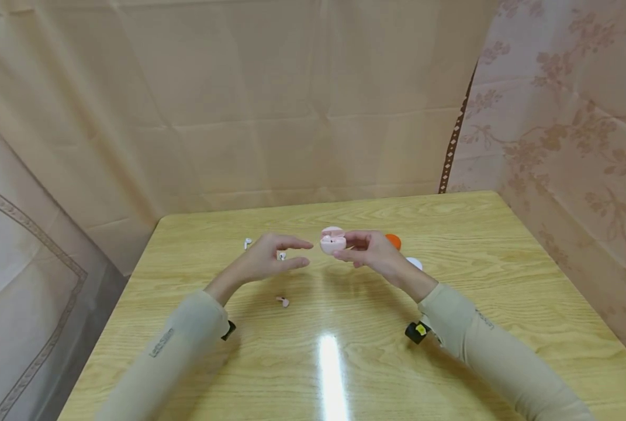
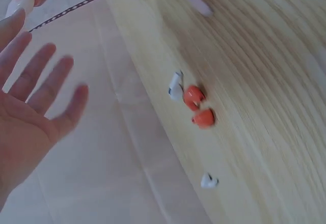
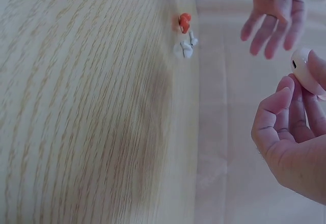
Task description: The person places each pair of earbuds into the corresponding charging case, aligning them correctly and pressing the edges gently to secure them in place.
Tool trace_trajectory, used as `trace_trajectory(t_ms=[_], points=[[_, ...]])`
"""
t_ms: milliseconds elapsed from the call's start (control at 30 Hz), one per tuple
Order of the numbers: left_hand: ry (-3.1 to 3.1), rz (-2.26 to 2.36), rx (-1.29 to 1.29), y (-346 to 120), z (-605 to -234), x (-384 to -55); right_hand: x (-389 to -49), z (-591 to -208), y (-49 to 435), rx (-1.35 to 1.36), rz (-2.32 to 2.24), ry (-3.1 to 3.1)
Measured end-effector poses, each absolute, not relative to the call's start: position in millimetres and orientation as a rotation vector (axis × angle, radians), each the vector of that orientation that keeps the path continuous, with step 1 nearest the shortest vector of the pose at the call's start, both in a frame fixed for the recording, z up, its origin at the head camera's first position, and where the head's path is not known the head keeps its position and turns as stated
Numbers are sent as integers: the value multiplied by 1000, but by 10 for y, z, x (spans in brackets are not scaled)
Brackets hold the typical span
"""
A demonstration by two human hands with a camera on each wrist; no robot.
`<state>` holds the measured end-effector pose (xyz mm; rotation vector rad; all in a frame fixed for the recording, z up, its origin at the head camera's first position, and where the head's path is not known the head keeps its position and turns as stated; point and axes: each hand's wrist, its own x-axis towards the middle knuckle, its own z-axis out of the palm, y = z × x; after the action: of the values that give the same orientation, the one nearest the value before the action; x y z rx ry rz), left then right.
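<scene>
My right hand (image 1: 373,252) holds a pale pink earbud case (image 1: 333,244) above the table, its lid raised. Something small and pink, apparently an earbud, shows in the case's opening. The case's outer shell (image 3: 303,71) is between thumb and fingers in the right wrist view. My left hand (image 1: 270,256) hovers just left of the case, its fingers extended and apart from it; the left wrist view shows that palm (image 2: 23,127) bare. A pink earbud (image 1: 283,302) lies on the table, nearer me than the left hand.
White earbuds (image 1: 246,243) lie toward the table's back left. Orange earbuds (image 2: 204,118) lie among them in the left wrist view. Beyond my right hand are an orange case (image 1: 393,241) and a white one (image 1: 414,263), both partly hidden. Cloth (image 1: 302,117) hangs behind the wooden table (image 1: 376,362).
</scene>
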<state>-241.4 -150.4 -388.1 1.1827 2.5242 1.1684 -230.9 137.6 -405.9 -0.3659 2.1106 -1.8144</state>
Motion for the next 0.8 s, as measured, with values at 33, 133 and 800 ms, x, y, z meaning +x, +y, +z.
trace_trajectory(t_ms=[33, 133, 800], points=[[2571, 1094, 1212, -1529, -3890, -2396, -2308, -4060, 1375, -363, -1818, 2107], [2701, 825, 1259, -1599, -3915, -2335, -2308, -4063, 1379, -365, -1821, 2102], [2612, 346, 1331, -1890, -4305, -2074, -2326, -4101, 1411, -365, -1828, 2094]])
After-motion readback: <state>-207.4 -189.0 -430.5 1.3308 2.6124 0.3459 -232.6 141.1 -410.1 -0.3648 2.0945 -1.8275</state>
